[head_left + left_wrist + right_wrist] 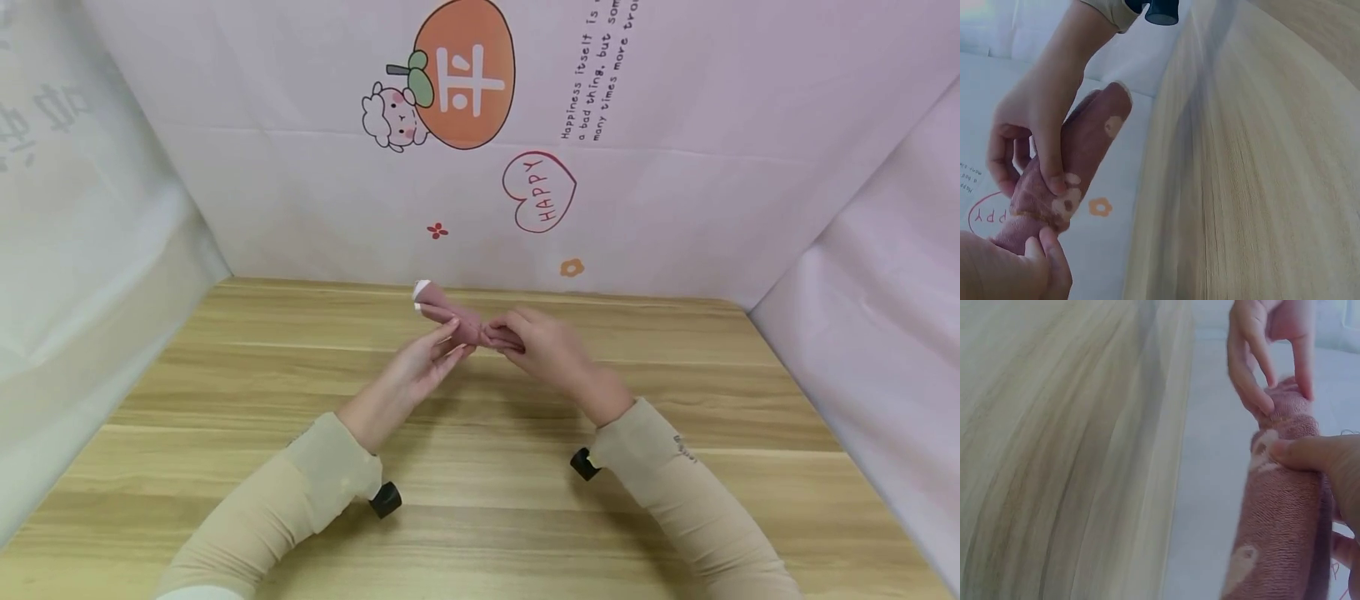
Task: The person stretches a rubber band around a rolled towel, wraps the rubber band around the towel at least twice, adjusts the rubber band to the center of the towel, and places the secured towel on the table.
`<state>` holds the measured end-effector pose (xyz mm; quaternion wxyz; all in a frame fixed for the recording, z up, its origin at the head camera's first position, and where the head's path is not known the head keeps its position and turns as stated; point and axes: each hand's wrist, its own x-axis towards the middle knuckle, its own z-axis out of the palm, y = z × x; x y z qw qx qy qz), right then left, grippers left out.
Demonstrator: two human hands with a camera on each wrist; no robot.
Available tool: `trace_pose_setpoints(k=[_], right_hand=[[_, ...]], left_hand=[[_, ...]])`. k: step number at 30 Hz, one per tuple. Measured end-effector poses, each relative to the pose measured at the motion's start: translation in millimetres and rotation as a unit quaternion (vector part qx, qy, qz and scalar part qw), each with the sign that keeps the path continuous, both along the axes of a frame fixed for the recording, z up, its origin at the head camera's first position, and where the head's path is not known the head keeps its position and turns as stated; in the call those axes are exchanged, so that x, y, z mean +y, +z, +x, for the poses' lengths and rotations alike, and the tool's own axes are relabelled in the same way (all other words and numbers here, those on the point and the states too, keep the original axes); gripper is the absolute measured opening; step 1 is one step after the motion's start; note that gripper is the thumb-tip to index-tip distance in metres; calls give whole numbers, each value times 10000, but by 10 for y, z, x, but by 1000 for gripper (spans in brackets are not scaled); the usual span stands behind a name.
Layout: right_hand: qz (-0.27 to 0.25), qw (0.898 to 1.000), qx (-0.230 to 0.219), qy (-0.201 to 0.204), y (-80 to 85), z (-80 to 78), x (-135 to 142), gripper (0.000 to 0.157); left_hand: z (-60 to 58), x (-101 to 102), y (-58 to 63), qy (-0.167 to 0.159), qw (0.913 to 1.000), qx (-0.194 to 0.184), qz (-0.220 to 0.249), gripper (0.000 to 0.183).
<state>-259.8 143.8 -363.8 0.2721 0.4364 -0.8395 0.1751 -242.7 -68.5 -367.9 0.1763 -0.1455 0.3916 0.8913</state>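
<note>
A dusty-pink terry cloth piece (468, 325) with pale flower shapes is held up between both hands, above the back part of the table. It narrows at a tan band-like line (1041, 215), with cloth extending on either side. White edges show on two flaps at its left end in the head view. My left hand (420, 367) pinches the cloth left of the narrow part, thumb on top and fingers below. My right hand (551, 350) grips the right part, its thumb pressed near a flower (1265, 450). Behind the cloth, some of the right fingers are hidden.
Under both arms lies a wood-grain table (480, 533). A pale printed cloth backdrop (300, 192) rises right behind its far edge, and white curtains (885, 275) hang at the sides. A small black device (386, 500) sits at each wrist.
</note>
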Motion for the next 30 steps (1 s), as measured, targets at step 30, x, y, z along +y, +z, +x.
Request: trace_pose_setpoints(k=[30], right_hand=[[511,9907,874,912,-60,117,-74,26]], left_hand=[[18,72,-3,251,9983,269,-462,43]])
